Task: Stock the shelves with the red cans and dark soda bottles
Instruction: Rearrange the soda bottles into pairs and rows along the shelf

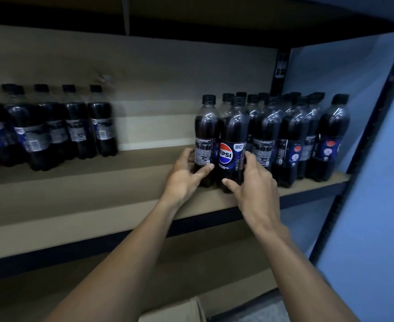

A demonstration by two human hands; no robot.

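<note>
Two dark soda bottles stand side by side near the front of the wooden shelf. My left hand grips the left bottle low down, thumb across its front. My right hand curls around the base of the right bottle, whose label faces me. Right beside them stands a tight group of several more dark bottles, reaching to the shelf's right end. No red cans are in view.
Another group of several dark bottles stands at the shelf's left. Bare shelf lies between the two groups. A dark metal upright and a blue wall bound the right side. A cardboard box flap shows below.
</note>
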